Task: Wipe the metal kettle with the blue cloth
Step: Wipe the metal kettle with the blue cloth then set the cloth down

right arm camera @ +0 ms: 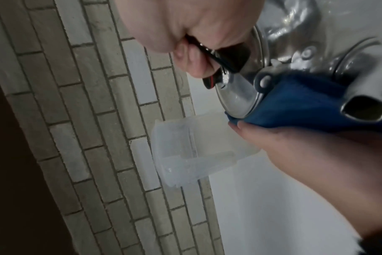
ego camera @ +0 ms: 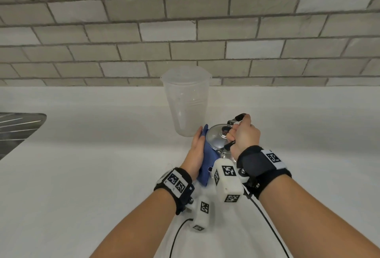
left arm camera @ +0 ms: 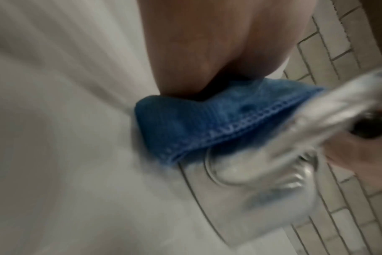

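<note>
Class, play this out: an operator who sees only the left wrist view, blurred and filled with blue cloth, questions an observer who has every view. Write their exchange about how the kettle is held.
Operator: What does the right hand do?
Observer: The right hand grips the kettle's black handle.
Operator: Where does the cloth lie?
Observer: The blue cloth covers the side of the metal kettle, under the flat left hand.
Operator: Where is the spout?
Observer: The spout pokes out past the cloth.
Operator: Anything close by?
Observer: A clear plastic jug stands just behind, on the white counter.
</note>
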Motion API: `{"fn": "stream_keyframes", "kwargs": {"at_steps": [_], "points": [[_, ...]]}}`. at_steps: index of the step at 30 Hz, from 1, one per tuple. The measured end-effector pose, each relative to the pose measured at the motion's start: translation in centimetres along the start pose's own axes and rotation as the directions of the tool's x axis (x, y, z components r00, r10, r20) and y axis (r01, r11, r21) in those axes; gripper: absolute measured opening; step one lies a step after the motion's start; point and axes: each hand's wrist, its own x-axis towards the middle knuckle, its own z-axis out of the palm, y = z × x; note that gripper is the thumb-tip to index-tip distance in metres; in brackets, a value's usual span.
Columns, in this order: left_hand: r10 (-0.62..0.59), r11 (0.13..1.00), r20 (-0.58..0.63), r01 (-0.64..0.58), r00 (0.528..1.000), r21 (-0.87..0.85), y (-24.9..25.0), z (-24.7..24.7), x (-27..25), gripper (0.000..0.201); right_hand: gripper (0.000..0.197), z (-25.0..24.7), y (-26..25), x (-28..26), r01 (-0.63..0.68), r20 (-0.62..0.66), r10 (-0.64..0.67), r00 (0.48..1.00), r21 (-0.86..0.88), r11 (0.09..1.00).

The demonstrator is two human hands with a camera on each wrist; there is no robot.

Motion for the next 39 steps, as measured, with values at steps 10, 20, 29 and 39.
{"fn": "stream_keyframes", "kwargs": {"at_steps": [10, 20, 29, 39], "points": [[-0.039, 0.999, -0.008, 0.039, 0.999, -0.028, 0.6, -0.1, 1.8, 0.048, 0.076, -5.5, -2.6, 1.6, 0.751, 0.751, -0.1, 0.653, -0.626, 0.21], [-0.168, 0.94, 0.0, 0.161, 0.986, -0.3, 0.0, -0.1, 2.4, 0.05, 0.065, -4.8, -5.2, 3.9, 0.766, 0.935, 0.085, 0.343, -0.226, -0.601], [-0.211, 0.818, -0.049, 0.149, 0.976, -0.555, 0.5, -1.7, -0.6, 0.031, 0.084, -2.6, -2.5, 1.7, 0.616, 0.914, -0.055, 0.402, -0.315, -0.723], [-0.162, 0.902, -0.502, -0.079, 0.849, -0.425, -2.2, 3.0, -0.5, 0.085, 0.071, -0.6, -1.7, 0.5, 0.443, 0.835, -0.054, 0.548, -0.344, -0.828]]}}
